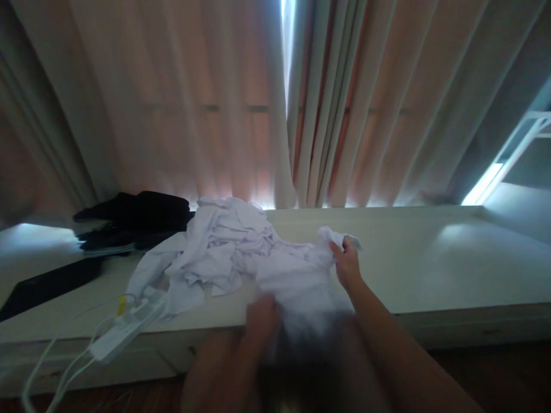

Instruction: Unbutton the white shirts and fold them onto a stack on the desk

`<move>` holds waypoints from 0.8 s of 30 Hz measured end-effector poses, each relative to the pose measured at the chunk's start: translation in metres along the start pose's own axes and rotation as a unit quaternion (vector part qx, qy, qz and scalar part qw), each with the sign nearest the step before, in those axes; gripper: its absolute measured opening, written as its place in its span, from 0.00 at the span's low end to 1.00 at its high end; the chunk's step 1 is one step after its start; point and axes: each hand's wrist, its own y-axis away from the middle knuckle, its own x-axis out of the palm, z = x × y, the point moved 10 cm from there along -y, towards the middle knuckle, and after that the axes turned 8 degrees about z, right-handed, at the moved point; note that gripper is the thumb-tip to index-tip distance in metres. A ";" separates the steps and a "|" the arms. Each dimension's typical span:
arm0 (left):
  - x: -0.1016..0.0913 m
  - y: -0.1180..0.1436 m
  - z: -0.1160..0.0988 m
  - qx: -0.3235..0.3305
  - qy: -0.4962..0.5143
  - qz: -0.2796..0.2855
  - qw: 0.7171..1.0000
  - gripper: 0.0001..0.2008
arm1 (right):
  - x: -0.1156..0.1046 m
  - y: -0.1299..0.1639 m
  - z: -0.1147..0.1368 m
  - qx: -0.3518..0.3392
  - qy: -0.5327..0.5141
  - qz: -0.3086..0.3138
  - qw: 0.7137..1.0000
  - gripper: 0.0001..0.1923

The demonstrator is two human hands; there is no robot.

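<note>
right hand (345, 265): mid-frame, just right of centre, on the far right end of the white cloth (297, 275). grip closed, fingers pinched on a bunched corner of the cloth, lifting it slightly off the tabletop (451, 269). forearm runs down to the near right edge.
left hand (263, 316): near, just left of centre, blurred. it is at the near edge of the cloth, touching or overlapping it. grip state: cannot tell, fingers smeared by blur.
white cloth: crumpled, spread between both hands, at the near edge of the tabletop, centre. its near part hangs over the edge toward the person and is blurred there.
white pile (215, 252): heap of white garments just left of the cloth, touching it; cannot tell where one ends and the other starts. a sleeve-like piece trails left and near.
dark clothes (138, 218): black heap, far left on the tabletop, just behind the pile, against the curtain.
power strip (124, 327): white, near left, at the tabletop edge, tilted, partly under the pile's near end. white cables (55, 367) hang down from it to the near left. small yellow tag beside it.
dark flat thing (47, 284): left edge, lying flat, kind unclear.
tabletop: pale, long ledge running left to right; right half bare.
curtain (215, 103): pleated, pinkish-beige, fills the far side, bright gap at centre top.
window frame (516, 149): far right, lit.
</note>
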 end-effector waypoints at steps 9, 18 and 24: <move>-0.068 -0.026 -0.093 0.241 0.379 -0.152 0.881 0.19 | 0.030 0.039 -0.011 -0.019 0.070 0.090 0.993 0.10; -0.031 -0.133 -0.080 0.166 0.438 -0.060 0.881 0.11 | 0.121 0.035 -0.063 0.006 -0.099 0.267 0.959 0.28; -0.011 -0.142 -0.066 0.152 0.399 -0.132 0.894 0.09 | 0.125 0.003 -0.098 0.104 -0.221 0.196 0.950 0.24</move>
